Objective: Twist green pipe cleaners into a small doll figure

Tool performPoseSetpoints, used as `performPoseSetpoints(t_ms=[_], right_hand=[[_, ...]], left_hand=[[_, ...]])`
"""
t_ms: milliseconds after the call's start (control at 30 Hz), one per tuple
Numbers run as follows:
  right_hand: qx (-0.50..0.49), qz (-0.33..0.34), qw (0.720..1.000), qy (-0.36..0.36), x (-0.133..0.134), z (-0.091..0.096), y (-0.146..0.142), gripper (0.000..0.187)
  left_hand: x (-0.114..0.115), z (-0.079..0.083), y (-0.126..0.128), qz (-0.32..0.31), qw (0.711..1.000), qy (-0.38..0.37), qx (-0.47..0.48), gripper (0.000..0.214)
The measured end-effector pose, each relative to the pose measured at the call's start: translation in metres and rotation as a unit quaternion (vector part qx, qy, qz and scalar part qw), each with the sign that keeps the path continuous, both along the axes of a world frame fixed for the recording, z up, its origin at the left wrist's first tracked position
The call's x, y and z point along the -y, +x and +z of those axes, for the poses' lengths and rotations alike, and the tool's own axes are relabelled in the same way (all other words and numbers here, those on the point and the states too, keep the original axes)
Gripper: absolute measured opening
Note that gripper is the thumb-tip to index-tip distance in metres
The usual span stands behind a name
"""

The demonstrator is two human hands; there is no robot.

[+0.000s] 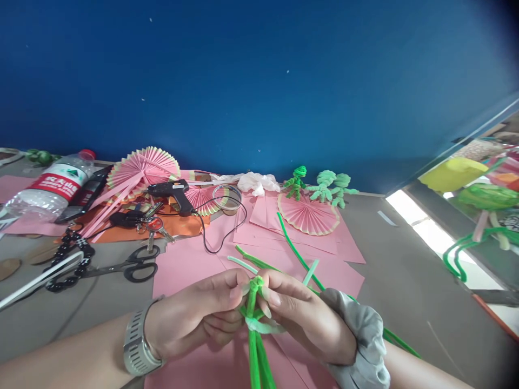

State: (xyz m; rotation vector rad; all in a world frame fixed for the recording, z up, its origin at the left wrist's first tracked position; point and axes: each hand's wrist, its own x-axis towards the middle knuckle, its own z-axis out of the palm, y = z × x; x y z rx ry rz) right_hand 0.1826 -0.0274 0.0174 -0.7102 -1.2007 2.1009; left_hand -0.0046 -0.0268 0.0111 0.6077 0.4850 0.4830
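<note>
Centrally, head view: one bundle of green pipe cleaners, bound with a pale strip, above pink paper. My left hand: thumb and fingertips pinched on its folded tip. My right hand: likewise pinched, opposite side. Long axis: near vertical in view, tip away from me, stems running toward me.

The bottom edge cuts off the green stems I pinch at lower centre, and my right hand hides most of its own curled fingers. My left forearm and right forearm run out at lower left and lower right. The bright pile at far right is cropped (and too smeared to sort); fine print on the bottle at left is unreadable.
</note>
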Motion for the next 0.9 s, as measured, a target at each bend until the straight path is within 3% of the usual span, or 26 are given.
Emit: performPoseSetpoints(t_ms=[167, 300, 400, 667, 767, 900], right_hand=[[0.097, -0.092, 0.987, 0.085, 0.005, -0.001, -0.003, 0.010], [0.179, -0.177, 0.927, 0.280, 0.006, -0.010, -0.001, 0.024], [0.234, -0.175, 0.878, 0.379, 0.005, -0.013, 0.003, 0.026], [0.290, -0.169, 0.791, 0.511, 0.004, -0.011, 0.006, 0.041], [0.302, -0.160, 0.787, 0.513, 0.004, -0.011, 0.005, 0.041], [0.314, -0.185, 0.819, 0.444, 0.004, -0.013, 0.003, 0.032]], left_hand=[[-0.002, 0.004, 0.003, 0.030, 0.994, 0.079, -0.073, 0.022], [-0.003, 0.006, 0.006, 0.059, 0.989, 0.080, -0.112, 0.024], [-0.003, 0.004, 0.008, 0.082, 0.986, 0.072, -0.126, 0.025], [-0.002, -0.003, 0.010, 0.089, 0.989, 0.045, -0.106, 0.023], [-0.001, -0.004, 0.011, 0.095, 0.989, 0.052, -0.104, 0.026], [0.000, -0.002, 0.012, 0.097, 0.985, 0.076, -0.121, 0.028]])
